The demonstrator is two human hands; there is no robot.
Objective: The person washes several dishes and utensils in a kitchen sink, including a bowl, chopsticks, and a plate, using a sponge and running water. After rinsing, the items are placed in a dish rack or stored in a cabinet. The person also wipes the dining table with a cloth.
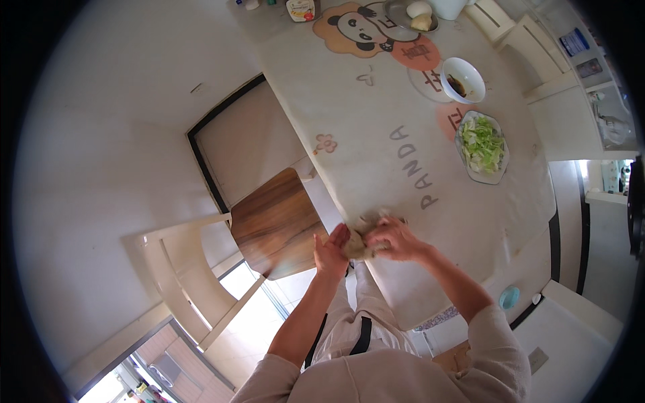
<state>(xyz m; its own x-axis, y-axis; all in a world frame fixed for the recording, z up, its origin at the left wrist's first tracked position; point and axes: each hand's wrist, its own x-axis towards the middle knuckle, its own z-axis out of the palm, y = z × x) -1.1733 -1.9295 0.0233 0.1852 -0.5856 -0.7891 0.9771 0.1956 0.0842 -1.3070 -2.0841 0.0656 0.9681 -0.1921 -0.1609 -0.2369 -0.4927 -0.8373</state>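
At the table's near edge, my left hand (pixel 333 250) is palm up with its fingers apart, against the side of a beige, cloth-like thing (pixel 356 247) too blurred to name surely. My right hand (pixel 395 239) lies over its other side, fingers bent down onto it; whether they grip cannot be told. Some small dark and pale bits show just beyond the right hand. Farther right on the table are a glass plate of chopped lettuce (pixel 482 146) and a white bowl (pixel 474 75) with dark sauce in it.
A patterned cloth covers the table (pixel 383 111). At its far end stand a metal dish (pixel 395 12) holding an egg and a pale lump, a white pitcher (pixel 447 7) and a labelled tub (pixel 301 9). A wooden-seated chair (pixel 277 226) is at the left, open shelves (pixel 587 65) at the right.
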